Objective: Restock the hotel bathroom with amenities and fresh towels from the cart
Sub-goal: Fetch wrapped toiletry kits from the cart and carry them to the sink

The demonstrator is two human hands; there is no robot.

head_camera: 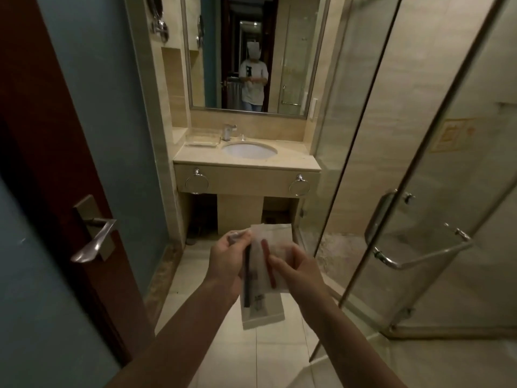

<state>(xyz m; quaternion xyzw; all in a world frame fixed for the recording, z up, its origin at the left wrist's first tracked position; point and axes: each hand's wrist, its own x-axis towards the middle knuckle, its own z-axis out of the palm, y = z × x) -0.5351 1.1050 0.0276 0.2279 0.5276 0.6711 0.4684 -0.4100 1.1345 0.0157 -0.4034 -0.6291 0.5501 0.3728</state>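
Note:
I stand in the bathroom doorway with both hands raised in front of me. My left hand point(226, 256) grips a clear amenity packet with a dark toothbrush point(247, 281) inside, hanging down towards the floor. My right hand point(293, 266) pinches a second clear packet with a red toothbrush point(270, 264), held just right of the first; the two packets overlap. Ahead stands the beige vanity counter point(296, 159) with a white oval sink point(249, 150) and a chrome tap point(228, 131). A clear tray point(202, 141) sits on the counter's left.
A dark wooden door with a lever handle point(95, 239) stands open at my left. A glass shower enclosure with a chrome handle point(391, 236) fills the right. Two empty towel rings point(197, 184) hang on the vanity front. A mirror point(251, 51) hangs above the sink.

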